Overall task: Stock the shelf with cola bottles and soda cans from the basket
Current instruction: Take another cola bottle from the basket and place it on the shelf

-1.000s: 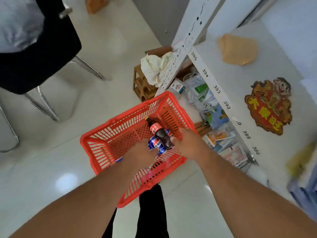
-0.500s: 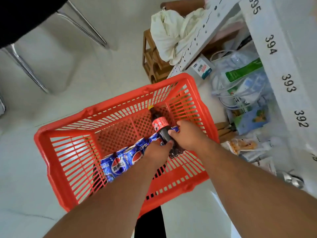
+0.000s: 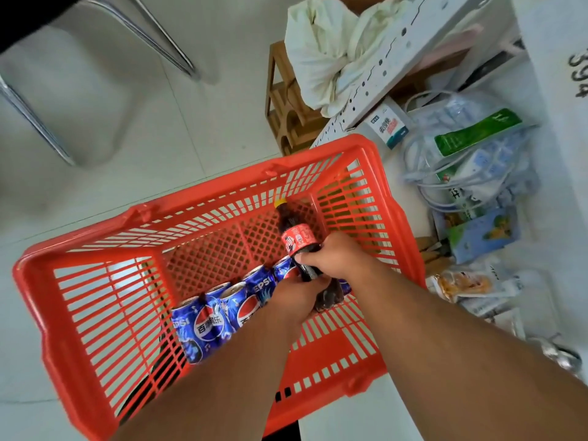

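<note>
while inside red slatted plastic basket point(image 3: 95, 281), right hand point(image 3: 337, 256) wrapped round dark cola bottle point(image 3: 294, 237). left hand point(image 3: 296, 297) grip unclear, beside glossy blue cylindrical cans point(image 3: 210, 319).

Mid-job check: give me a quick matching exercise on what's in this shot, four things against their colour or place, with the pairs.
Things:
1. cola bottle
2. Pepsi cans
3. basket
4. white cloth

Descriptions:
A. orange-red plastic lattice, on the floor
B. blue, in a row along the basket bottom
C. heaped on a wooden stool beyond the basket
D. dark, red label, yellow cap, gripped by the right hand

Pairs: 1-D, 2-B, 3-A, 4-C
</note>
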Demonstrator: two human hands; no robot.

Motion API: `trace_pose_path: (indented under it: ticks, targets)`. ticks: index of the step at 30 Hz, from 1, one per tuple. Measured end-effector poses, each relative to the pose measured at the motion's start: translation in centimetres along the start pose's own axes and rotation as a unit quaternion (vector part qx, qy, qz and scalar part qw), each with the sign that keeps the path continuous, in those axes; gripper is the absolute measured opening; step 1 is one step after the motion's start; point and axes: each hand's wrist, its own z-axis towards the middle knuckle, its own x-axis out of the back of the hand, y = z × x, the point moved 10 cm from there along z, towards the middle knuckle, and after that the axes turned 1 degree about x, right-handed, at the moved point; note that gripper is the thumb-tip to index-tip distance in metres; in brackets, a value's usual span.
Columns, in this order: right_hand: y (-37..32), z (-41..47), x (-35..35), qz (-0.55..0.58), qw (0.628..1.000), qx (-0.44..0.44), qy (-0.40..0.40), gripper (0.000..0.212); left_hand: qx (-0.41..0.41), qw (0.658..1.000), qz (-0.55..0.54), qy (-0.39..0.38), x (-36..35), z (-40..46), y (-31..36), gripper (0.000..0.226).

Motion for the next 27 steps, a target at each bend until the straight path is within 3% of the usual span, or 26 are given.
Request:
trace_pose_path:
  ticks: [5, 9, 11, 17, 27]
  targets:
    - [0.5, -1.4, -0.2, 0.070, 0.997, -0.005, -0.033, 0.058, -0.014, 0.998, 0.065, 0.012, 1.2, -2.5, 0.9, 0.032]
    - [-0.2, -5.5, 0.5, 0.164, 0.986, 0.014, -0.041, 0.035, -0.058, 0.985, 0.161, 0.021, 2.1, -6.8, 3.1, 0.028]
    - [-0.8, -8.5, 1.0, 0.231, 0.971, 0.028, -0.046, 0.028, -0.087, 0.975, 0.202, 0.032, 2.5, -9.9, 4.7, 0.021]
    - [-2.4, -18.6, 2.6, 0.410, 0.908, 0.072, -0.033, 0.025, -0.176, 0.934, 0.310, -0.007, 2.5, -19.8, 9.2, 0.029]
    - [-4.7, -39.2, 6.1, 0.557, 0.796, 0.179, 0.152, 0.016, -0.316, 0.836, 0.430, -0.130, 0.7, -37.6, 14.4, 0.034]
